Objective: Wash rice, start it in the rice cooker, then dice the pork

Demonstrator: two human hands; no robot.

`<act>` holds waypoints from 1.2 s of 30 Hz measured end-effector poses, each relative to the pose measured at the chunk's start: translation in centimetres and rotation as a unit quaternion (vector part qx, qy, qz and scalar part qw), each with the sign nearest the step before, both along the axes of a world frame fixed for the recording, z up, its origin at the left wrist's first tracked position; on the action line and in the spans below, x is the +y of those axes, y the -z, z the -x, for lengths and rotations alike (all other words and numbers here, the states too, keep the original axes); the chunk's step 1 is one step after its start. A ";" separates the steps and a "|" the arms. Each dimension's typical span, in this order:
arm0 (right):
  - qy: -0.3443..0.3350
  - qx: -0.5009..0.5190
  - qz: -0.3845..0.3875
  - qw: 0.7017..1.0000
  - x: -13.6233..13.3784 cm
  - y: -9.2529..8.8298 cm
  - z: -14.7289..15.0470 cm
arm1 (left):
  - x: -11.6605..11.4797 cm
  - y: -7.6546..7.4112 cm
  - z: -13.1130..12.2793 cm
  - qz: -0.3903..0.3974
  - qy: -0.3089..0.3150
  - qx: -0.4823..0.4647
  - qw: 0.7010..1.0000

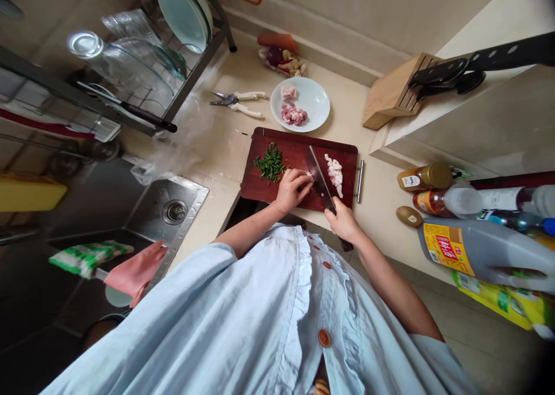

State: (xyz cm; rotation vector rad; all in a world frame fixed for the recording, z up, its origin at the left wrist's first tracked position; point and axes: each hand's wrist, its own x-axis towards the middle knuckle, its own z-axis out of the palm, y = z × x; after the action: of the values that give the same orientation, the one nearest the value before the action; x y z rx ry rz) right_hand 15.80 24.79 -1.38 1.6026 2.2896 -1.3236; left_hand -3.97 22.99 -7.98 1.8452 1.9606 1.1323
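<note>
A dark red cutting board [299, 146] lies at the counter's front edge. My right hand [344, 221] is closed round the handle of a knife [321, 178], whose blade stands over the board. Just left of the blade, my left hand [292, 190] presses a small piece of meat [309, 176] with curled fingers. Chopped green pieces [270, 163] are heaped on the board's left side, and pale chopped bits [334, 174] lie right of the blade. Behind the board, a white plate [318, 104] holds pink meat pieces [294, 114].
Scissors [240, 103] and a bag of vegetables [282, 61] lie behind. A dish rack [195, 74] and sink [151, 210] are at left. A knife block [390, 94], kiwi [408, 216], jar [427, 177] and large jug [485, 250] stand or lie at right.
</note>
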 end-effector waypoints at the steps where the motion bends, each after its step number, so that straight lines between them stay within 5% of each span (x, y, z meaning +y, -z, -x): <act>1: 0.007 0.008 -0.002 1.000 0.2 -0.1 0.2 | 0.0 0.0 -0.1 -0.001 0.007 0.004 1.000; 9: -0.060 -0.046 -0.058 0.995 -2.2 -2.5 -1.0 | 0.6 0.5 -0.8 0.054 -0.054 -0.010 0.997; 15: -0.059 -0.031 0.019 0.998 -2.6 -3.9 -2.9 | 0.7 0.7 -0.8 0.060 -0.076 -0.019 0.995; 23: -0.043 -0.025 0.010 0.999 0.3 -1.5 2.0 | 0.7 0.5 -0.7 0.060 -0.077 -0.013 0.995; 29: -0.034 0.010 0.052 0.998 -0.2 -1.1 0.8 | 0.6 0.4 -0.8 0.073 -0.080 -0.017 0.994; 36: -0.006 0.063 0.049 0.997 1.2 0.0 3.0 | 0.8 0.6 -0.6 0.082 -0.071 -0.012 0.994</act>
State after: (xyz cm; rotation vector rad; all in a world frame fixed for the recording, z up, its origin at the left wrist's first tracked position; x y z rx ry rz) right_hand 12.82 26.01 -1.34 1.5149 2.2593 -1.5499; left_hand -3.37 23.81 -8.59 1.6258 2.1300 0.9930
